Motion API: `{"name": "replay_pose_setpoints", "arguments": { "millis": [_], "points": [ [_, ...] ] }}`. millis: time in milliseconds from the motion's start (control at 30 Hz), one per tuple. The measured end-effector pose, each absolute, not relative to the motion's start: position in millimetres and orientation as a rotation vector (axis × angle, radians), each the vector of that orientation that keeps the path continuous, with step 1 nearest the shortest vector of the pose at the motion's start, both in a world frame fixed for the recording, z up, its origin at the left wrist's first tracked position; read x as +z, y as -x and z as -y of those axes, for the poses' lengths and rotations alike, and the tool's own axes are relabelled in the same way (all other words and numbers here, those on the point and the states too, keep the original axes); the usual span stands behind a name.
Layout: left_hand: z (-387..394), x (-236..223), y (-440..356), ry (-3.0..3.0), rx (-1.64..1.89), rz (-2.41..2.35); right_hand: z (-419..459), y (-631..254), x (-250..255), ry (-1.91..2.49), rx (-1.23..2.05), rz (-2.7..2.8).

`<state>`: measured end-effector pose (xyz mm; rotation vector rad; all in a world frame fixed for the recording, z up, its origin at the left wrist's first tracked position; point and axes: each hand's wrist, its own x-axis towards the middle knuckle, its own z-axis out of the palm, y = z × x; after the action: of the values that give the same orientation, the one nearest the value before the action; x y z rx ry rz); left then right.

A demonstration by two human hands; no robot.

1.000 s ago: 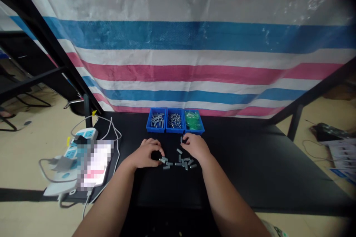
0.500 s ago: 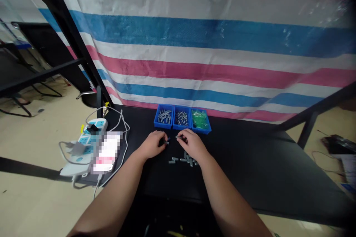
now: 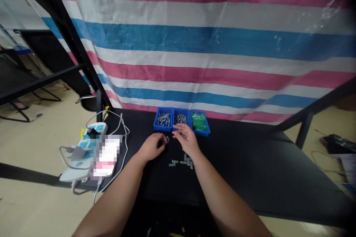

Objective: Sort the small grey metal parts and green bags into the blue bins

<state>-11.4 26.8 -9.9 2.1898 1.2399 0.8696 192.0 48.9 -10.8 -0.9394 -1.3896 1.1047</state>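
Note:
My left hand (image 3: 152, 147) is closed in a pinch around a small grey metal cylinder (image 3: 167, 140), just in front of the left blue bin (image 3: 163, 128). Over the front edge of the middle blue bin (image 3: 189, 117), my right hand (image 3: 187, 139) has its fingers apart, with nothing visible between them. Small shiny metal pieces (image 3: 181, 118) fill that middle bin, partly covered by the fingers. Short grey cylinders (image 3: 164, 119) lie in the left bin. More loose cylinders (image 3: 184, 162) are scattered on the black table below my right hand.
Green pieces (image 3: 198, 121) in clear plastic fill the right blue bin (image 3: 204, 133). On the left are a white power strip (image 3: 75, 168), a phone (image 3: 107, 157) with a blurred screen and looping white cables (image 3: 126, 148). A striped tarp (image 3: 194, 70) hangs behind the table (image 3: 236, 170).
My right hand has opened from its pinch on a small part and moved up to the middle bin. My left hand stays nearly in place with the cylinder. The view has tilted slightly.

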Motion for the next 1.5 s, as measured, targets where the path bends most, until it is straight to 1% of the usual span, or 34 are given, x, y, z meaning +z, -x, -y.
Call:
{"name": "replay_pose_setpoints", "arguments": {
  "millis": [200,367,433,567,633,700,767,867,933,1000,1100,1167,1267,1333,1400,1500],
  "points": [
    [-32.1,-14.9,10.1,-1.769,1.187,-1.313,-41.5,-226.7,-2.9,1.222,0.788,1.726],
    [-49.2,-16.6,1.1,-1.212,1.554,-1.189,-40.7,-253.8,9.1,1.391,0.761,1.934],
    [-53.1,-12.1,-2.1,-1.126,1.613,-1.093,-39.2,-260.8,12.9,1.410,0.795,1.984],
    [-49.9,-5.2,-0.9,-1.138,1.568,-0.994,-34.1,-264.1,15.6,1.475,0.881,2.107],
    [-44.9,-5.1,3.4,-1.210,1.543,-1.061,-32.0,-259.6,14.5,1.532,0.860,2.145],
    [-40.0,-6.2,7.6,-1.418,1.470,-1.167,-30.7,-253.0,13.1,1.572,0.796,2.157],
    [-36.7,-7.4,9.7,-1.736,1.303,-1.230,-30.2,-247.2,12.5,1.572,0.745,2.174],
    [-35.4,-9.9,7.1,-2.150,0.941,-1.263,-30.9,-243.7,12.2,1.501,0.719,2.182],
    [-36.3,-12.7,3.5,-2.293,0.755,-1.332,-32.7,-243.8,10.5,1.454,0.755,2.136],
    [-37.4,-15.8,0.8,-2.339,0.664,-1.415,-35.8,-242.1,7.3,1.430,0.859,2.058],
    [-38.4,-18.8,0.8,-2.330,0.668,-1.451,-41.9,-229.9,2.7,1.353,1.118,1.829],
    [-38.3,-18.7,2.9,-2.317,0.717,-1.410,-45.7,-215.7,1.6,1.217,1.283,1.542],
    [-36.5,-15.6,6.3,-2.263,0.808,-1.340,-48.7,-196.2,2.4,0.981,1.396,1.166],
    [-34.5,-13.5,7.5,-2.162,0.866,-1.344,-48.2,-192.6,2.9,0.947,1.384,1.109],
    [-32.7,-12.7,7.4,-1.995,0.941,-1.366,-46.5,-199.4,2.8,1.025,1.312,1.166],
    [-33.8,-14.9,4.9,-1.674,1.106,-1.333,-44.5,-225.2,3.7,1.202,1.038,1.357]
  ]
}}
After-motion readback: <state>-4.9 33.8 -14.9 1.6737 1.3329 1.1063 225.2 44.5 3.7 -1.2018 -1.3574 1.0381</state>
